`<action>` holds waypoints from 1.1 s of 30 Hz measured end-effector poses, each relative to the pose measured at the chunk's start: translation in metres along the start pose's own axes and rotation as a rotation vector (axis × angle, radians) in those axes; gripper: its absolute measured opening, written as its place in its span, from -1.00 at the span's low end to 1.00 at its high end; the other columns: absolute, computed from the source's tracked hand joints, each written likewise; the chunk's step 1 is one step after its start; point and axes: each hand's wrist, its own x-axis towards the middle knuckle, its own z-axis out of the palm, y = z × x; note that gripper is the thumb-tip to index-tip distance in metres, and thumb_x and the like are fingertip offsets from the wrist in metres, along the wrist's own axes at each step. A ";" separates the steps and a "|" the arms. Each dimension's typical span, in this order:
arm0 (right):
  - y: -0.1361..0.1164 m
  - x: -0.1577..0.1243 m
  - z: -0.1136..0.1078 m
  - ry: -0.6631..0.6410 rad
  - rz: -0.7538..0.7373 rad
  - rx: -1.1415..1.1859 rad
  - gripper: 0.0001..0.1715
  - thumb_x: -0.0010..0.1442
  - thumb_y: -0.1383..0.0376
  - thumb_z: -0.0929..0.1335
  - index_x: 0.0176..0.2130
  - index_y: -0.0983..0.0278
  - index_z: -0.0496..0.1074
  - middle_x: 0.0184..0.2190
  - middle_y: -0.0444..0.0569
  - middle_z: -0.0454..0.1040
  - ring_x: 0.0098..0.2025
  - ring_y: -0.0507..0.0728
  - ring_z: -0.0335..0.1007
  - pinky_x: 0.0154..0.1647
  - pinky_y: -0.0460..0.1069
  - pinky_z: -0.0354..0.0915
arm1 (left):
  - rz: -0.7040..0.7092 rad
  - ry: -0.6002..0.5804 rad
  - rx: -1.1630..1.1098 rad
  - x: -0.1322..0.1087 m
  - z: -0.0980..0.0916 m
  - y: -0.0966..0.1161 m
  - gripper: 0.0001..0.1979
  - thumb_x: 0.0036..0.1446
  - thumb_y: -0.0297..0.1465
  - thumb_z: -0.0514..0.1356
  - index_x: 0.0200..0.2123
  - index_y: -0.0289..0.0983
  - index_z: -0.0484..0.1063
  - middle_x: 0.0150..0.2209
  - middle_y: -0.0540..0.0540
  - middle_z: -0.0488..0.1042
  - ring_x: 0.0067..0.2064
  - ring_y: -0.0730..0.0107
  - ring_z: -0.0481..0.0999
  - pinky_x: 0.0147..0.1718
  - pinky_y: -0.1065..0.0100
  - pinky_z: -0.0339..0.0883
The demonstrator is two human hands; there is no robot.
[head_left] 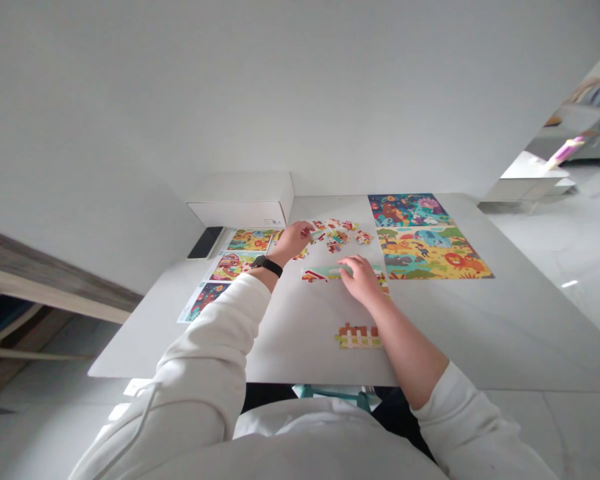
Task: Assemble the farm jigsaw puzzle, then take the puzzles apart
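Observation:
My left hand (294,241), with a black watch (267,265) at the wrist, is at the near left side of a heap of loose puzzle pieces (337,235). Its fingers are curled together, and whatever may be between them is hidden. My right hand (363,280) lies low over the table with thumb and fingers apart, by the right part of a joined puzzle strip (330,272) with a red-roofed piece at its left end. Nearer to me, a joined section with a white picket fence (360,337) is partly covered by my right forearm.
Two finished puzzles, a dark one (410,210) and a yellow animal scene (430,253), lie on the right. Picture sheets (230,265) and a phone (206,243) are on the left. A white box (243,200) stands against the wall on the white table (300,347).

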 end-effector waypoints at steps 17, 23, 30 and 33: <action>-0.026 -0.014 0.001 -0.232 0.214 0.400 -0.69 0.37 -0.02 0.39 -0.17 0.15 0.52 -0.28 -0.06 0.68 -0.20 0.22 0.60 -0.12 0.06 0.42 | -0.081 0.139 -0.791 -0.141 0.019 0.055 -0.64 0.13 -0.18 0.48 -0.15 -0.26 0.51 -0.16 -0.09 0.58 -0.35 0.49 0.59 -0.34 0.42 0.47; -0.022 -0.009 0.001 -0.225 0.297 0.485 -0.63 0.30 -0.06 0.42 -0.29 0.17 0.50 -0.36 -0.09 0.65 -0.28 0.19 0.55 -0.17 0.02 0.36 | 0.029 0.114 -0.632 -0.140 0.020 0.054 -0.69 0.23 -0.25 0.43 -0.03 -0.23 0.51 -0.06 -0.15 0.58 -0.20 0.38 0.66 -0.22 0.36 0.57; -0.016 -0.008 0.003 -0.185 0.363 0.482 -0.65 0.33 -0.02 0.38 -0.27 0.18 0.55 -0.40 -0.11 0.63 -0.34 0.13 0.47 -0.24 -0.01 0.31 | 0.335 0.125 -0.316 -0.142 0.018 0.056 -0.61 0.26 -0.36 0.41 0.12 -0.16 0.47 0.22 -0.23 0.48 0.20 0.18 0.56 0.06 0.19 0.59; -0.017 -0.008 0.004 -0.198 0.357 0.525 -0.63 0.34 -0.02 0.37 -0.26 0.19 0.57 -0.37 -0.09 0.65 -0.33 0.13 0.49 -0.24 -0.01 0.32 | 0.352 0.126 -0.257 -0.143 0.017 0.059 -0.61 0.27 -0.38 0.41 0.13 -0.16 0.47 0.17 -0.21 0.53 0.20 0.16 0.55 0.14 0.15 0.53</action>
